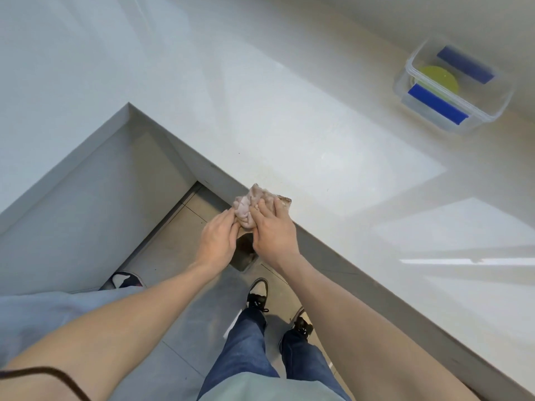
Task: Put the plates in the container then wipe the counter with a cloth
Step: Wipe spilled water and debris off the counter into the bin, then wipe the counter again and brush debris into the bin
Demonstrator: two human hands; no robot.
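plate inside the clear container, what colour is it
Yellow-green. The plate lies in the container between its two blue clips, clearest in the head view.

Both bare forearms extend forward, converging; left hand (217, 240) palm down, fingers curled in a pinch at its fingertips; right hand (272, 231) palm down, fingers bent and gripping; the two hands nearly touching.

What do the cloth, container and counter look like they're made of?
Cloth: soft pinkish fabric, probably a plush or terry weave, bunched in folds under both hands. Container: clear glossy plastic, since the yellow-green plate shows through its walls; blue clips. Counter: smooth pale solid slab, likely stone or composite, faintly speckled, reflecting window light.
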